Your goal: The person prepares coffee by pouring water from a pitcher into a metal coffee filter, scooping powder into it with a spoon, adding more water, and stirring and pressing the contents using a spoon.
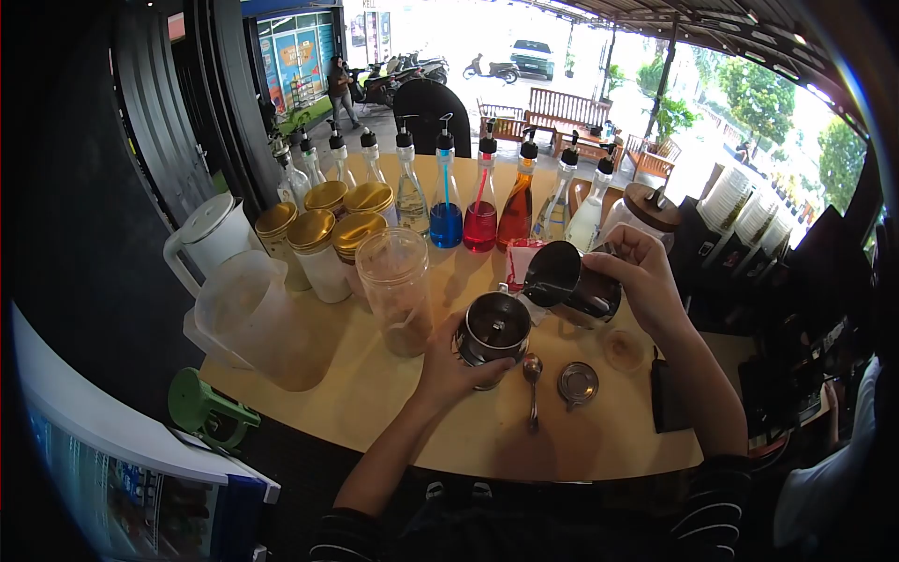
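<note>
1. Left grip was wrapped around the metal cup above mid-bench; right grip was clamped on the tilted black pitcher, its mouth near the cup;
2. red-and-white packet behind bore unreadable print;
3. clear jar stood left; pump bottles behind; spoon lay right;
4. bare bench ran to its near edge.
</note>
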A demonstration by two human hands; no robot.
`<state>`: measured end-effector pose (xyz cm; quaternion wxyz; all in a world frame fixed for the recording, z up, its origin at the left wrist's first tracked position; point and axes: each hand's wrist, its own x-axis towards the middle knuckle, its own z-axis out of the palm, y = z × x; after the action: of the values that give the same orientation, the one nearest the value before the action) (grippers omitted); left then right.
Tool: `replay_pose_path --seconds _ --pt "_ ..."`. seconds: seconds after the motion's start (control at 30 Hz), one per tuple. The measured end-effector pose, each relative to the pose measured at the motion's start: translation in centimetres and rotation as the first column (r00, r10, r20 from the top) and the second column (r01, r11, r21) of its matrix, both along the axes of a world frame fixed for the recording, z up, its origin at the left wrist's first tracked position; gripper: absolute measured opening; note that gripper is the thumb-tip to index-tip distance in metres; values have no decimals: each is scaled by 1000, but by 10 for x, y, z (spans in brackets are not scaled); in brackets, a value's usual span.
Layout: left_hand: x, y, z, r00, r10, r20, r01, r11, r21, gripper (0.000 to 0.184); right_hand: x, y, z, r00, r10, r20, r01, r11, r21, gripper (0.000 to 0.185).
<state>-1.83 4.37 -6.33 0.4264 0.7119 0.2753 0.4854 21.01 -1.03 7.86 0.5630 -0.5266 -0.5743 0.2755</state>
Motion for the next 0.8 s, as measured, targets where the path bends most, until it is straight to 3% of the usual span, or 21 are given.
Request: replay_pose_path --seconds 0.2,0.53,0.8 --pt "1 0 0 999 -31 25 32 999 -41 71 -3 2 -1 1000 3 8 -3 999 -37 20" --pt "1 0 -3 1000 -10 8 10 999 -40 75 5 -8 -15 947 16 -321 -5 999 33 14" --pt "1 2 -7 1000 1 8 -1 999 -46 74 48 -24 -84 911 -40 -410 65 997 48 18"
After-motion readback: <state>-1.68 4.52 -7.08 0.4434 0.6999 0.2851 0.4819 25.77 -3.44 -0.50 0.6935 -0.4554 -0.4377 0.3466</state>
